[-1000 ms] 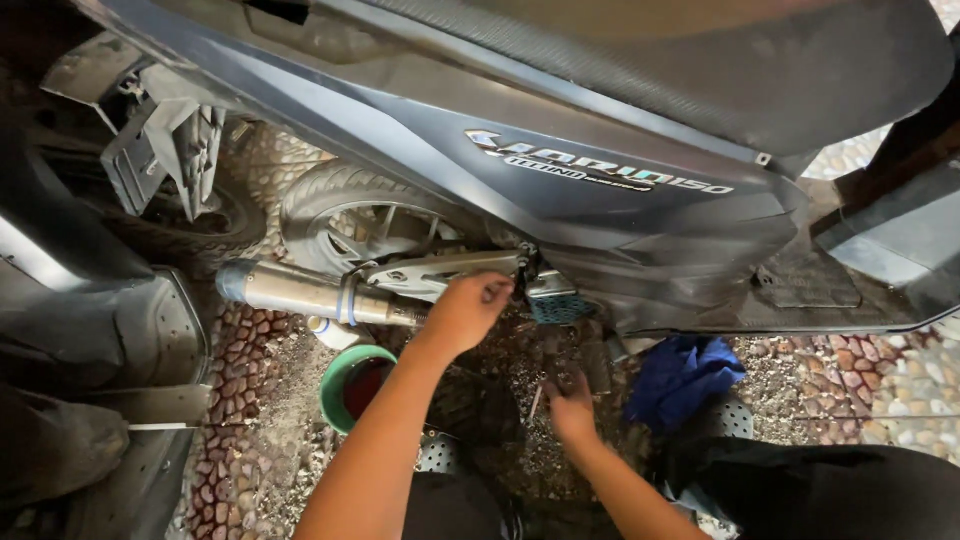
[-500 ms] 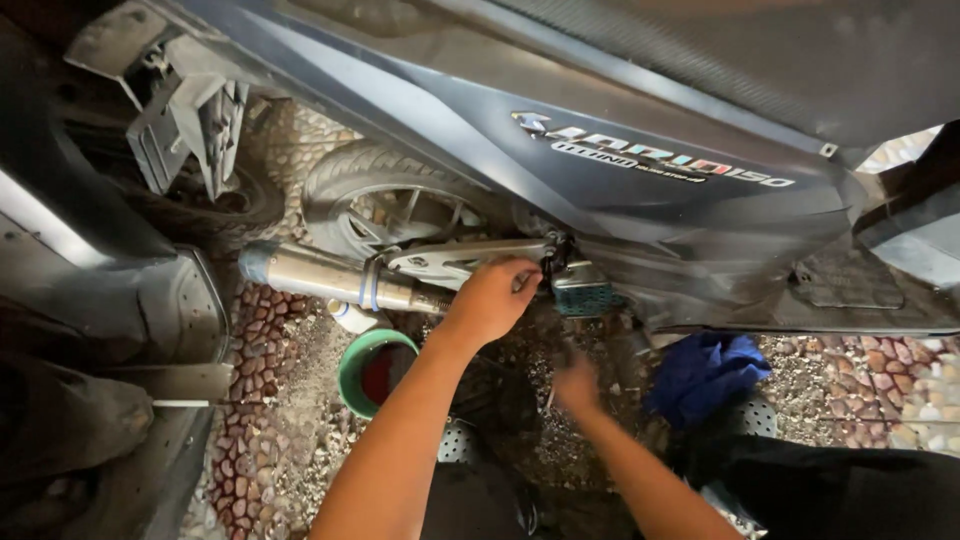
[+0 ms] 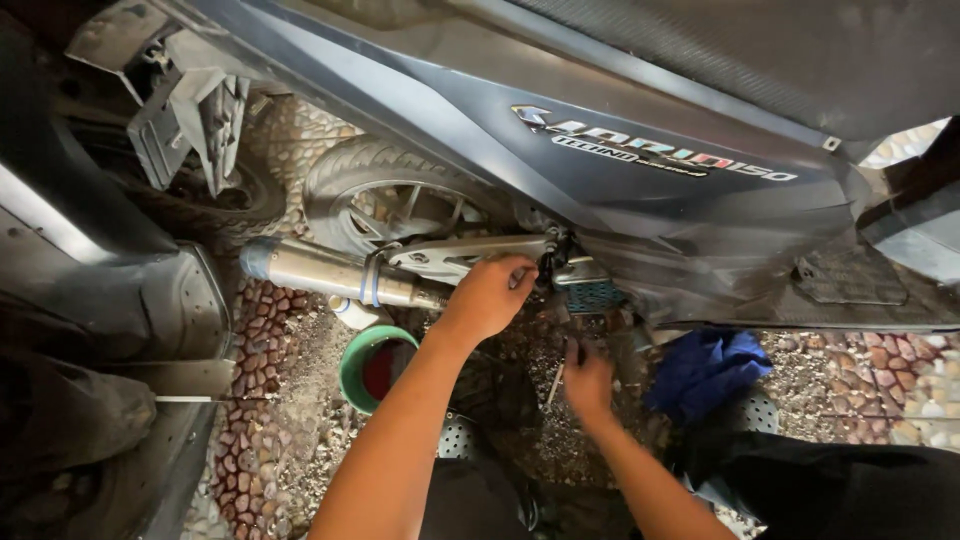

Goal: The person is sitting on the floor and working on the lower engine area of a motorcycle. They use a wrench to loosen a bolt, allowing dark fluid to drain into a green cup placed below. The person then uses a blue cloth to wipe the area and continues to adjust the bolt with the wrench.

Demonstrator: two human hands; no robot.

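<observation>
Found the left hand near frame centre, fingers curled narrow, tips pressed at a small dark fitting at about two o'clock from the knuckles, under the grey scooter body panel. Could not tell whether truly clamped on it or only touching. Judged the fitting as hard metal, rigid, fixed to the machine, probably greasy and slippery; best taken by the fingertips around its outer edge, with little room beside the teal finned cover at four o'clock of it.

Found the right hand lower, at five o'clock from the left hand, palm down over the gravelly ground, fingers partly bent. Noted a thin metal tool just beside it at nine o'clock; could not tell whether held. Judged the tool light, stiff and easily lost among the pebbles.

Spotted one container: a round green bowl on the ground at eight o'clock from the left hand, below the silver exhaust muffler, with something dark red inside, too shaded to name. Judged it light and easily tipped.

Saw a crumpled blue cloth at three o'clock from the right hand, soft and limp. Saw the rear wheel at ten o'clock from the left hand.
</observation>
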